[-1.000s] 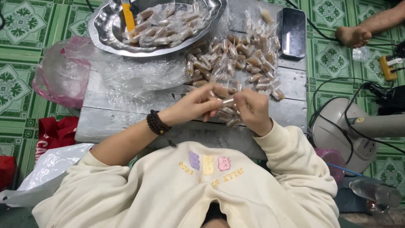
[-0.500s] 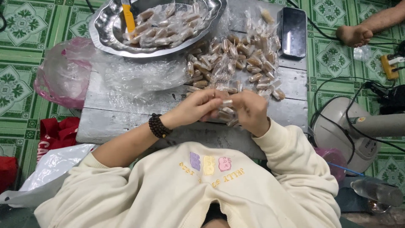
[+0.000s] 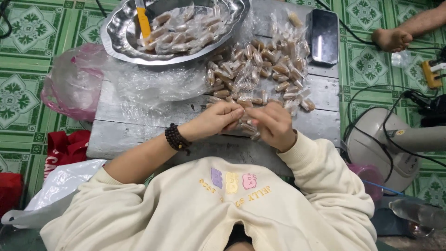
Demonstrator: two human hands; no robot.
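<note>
The left hand [image 3: 217, 120] is pinching one end of a small brown candy in clear wrapper [image 3: 246, 126], fingers curled tight. The right hand [image 3: 274, 125] is gripping its other end, just nearer than the heap of wrapped brown candies [image 3: 265, 69] on the grey metal table [image 3: 139, 116].

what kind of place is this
Probably a home floor used as a small candy-wrapping spot: green patterned floor tiles, a low grey board heaped with wrapped candies, a metal tray, and a fan base beside it.
</note>
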